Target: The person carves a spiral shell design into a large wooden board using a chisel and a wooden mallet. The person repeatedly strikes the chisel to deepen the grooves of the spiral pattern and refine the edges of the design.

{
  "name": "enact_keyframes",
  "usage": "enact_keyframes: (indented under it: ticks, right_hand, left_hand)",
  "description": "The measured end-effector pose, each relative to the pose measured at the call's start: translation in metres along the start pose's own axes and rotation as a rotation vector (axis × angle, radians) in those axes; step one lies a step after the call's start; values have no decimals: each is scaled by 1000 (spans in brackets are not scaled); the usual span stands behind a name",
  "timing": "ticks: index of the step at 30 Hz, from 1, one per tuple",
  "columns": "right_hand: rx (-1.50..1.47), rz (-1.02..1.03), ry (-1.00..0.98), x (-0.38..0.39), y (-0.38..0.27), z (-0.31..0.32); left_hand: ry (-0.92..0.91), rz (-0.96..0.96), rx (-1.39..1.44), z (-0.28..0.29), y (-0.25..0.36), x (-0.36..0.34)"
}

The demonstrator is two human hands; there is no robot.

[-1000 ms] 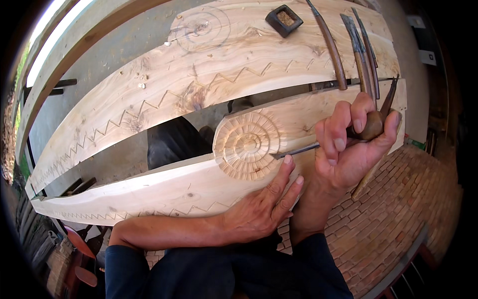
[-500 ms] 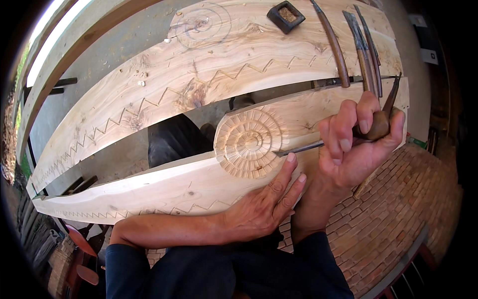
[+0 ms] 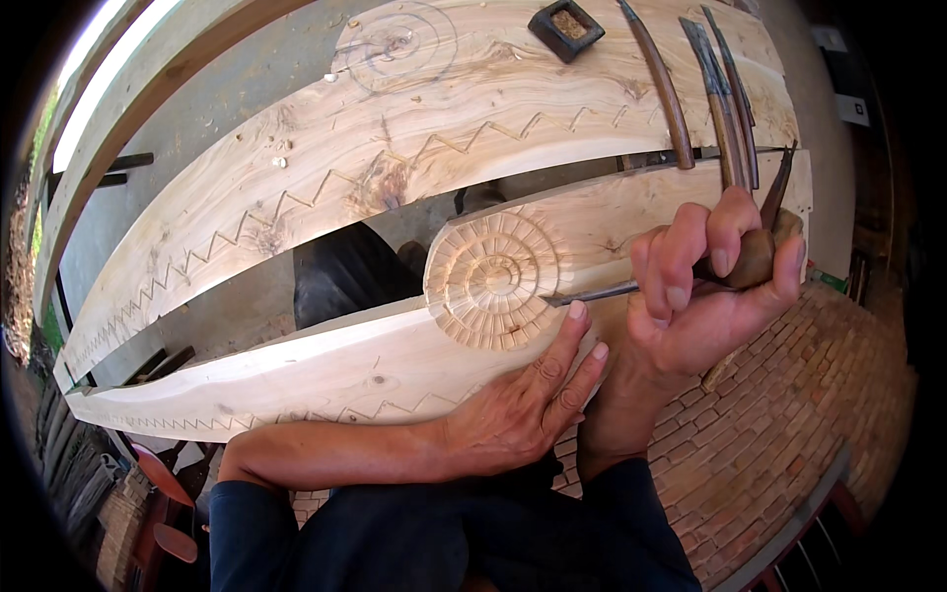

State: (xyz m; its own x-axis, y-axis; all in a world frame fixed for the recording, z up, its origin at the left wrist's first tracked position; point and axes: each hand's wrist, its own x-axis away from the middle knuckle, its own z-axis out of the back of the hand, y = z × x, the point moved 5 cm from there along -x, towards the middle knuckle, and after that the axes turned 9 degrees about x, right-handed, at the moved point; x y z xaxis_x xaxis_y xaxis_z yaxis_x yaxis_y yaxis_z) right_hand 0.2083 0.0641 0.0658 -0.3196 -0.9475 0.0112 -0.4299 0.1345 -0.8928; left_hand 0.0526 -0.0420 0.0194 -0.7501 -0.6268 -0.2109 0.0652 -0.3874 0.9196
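Note:
My right hand (image 3: 705, 306) is closed around the round wooden handle of a carving chisel (image 3: 598, 292), held low above the near plank (image 3: 286, 383). The chisel's thin metal blade points left, its tip at the right edge of a carved round rosette (image 3: 501, 278) with rings of small wedge-shaped cuts. My left hand (image 3: 518, 409) lies flat on the same plank with fingers stretched. Its index fingertip is right beside the blade near the tip; whether they touch I cannot tell. A zigzag line is cut along the plank's near edge, partly hidden under my left arm.
Beyond a gap lies a second curved plank (image 3: 326, 168) with a zigzag groove and pencilled circles. On it rest a small dark square box (image 3: 566, 31), a wooden-handled tool (image 3: 659, 84) and several chisels (image 3: 725, 104). Brick paving (image 3: 779, 414) shows at the right.
My right hand has tilted the chisel handle very slightly, while the tip stays at the rosette's edge. My left hand keeps its place on the plank.

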Motion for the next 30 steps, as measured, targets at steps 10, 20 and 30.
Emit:
enact_keyframes:
  ticks: [10,20,30]
  right_hand:
    - [-6,19,-36,-2,3,-2]
    - [47,20,26,-1,4,-7]
    - [92,11,99,0,4,-15]
  left_hand:
    - [3,11,-3,0,1,0]
    - [5,8,-21,0,1,0]
    - [2,-1,-44,0,1,1]
